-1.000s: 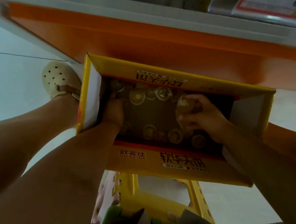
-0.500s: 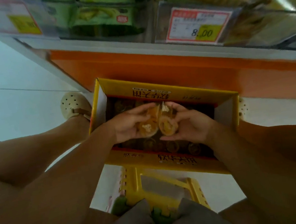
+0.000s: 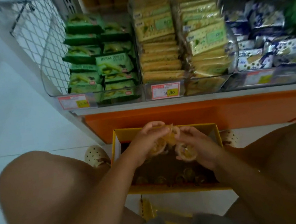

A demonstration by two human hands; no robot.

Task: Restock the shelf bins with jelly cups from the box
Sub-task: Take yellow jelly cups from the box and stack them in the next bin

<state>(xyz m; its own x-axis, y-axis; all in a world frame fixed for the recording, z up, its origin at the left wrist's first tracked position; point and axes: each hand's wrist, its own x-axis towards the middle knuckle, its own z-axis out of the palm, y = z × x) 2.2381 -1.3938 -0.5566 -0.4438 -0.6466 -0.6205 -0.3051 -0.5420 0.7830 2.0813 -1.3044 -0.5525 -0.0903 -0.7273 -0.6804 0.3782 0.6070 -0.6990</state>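
A yellow cardboard box (image 3: 217, 136) stands open on the floor between my knees, with several jelly cups (image 3: 172, 179) lying along its near side. My left hand (image 3: 146, 142) grips amber jelly cups (image 3: 166, 138) above the box. My right hand (image 3: 198, 146) holds another jelly cup (image 3: 186, 152) with its round lid facing up. Both hands meet over the box's far half. Above them the shelf bins (image 3: 141, 95) are clear plastic with price tags on their fronts.
The bins hold green matcha cookie packs (image 3: 101, 61), yellow cracker packs (image 3: 180, 36) and blue-white packets (image 3: 267, 42). An orange base panel (image 3: 220, 112) runs under the shelf. A wire mesh side (image 3: 43, 37) closes the shelf's left end. A yellow stool (image 3: 150, 209) is beneath me.
Both hands have come up out of the box with jelly cups in them. The view has tilted up, so the shelf bins now show in full.
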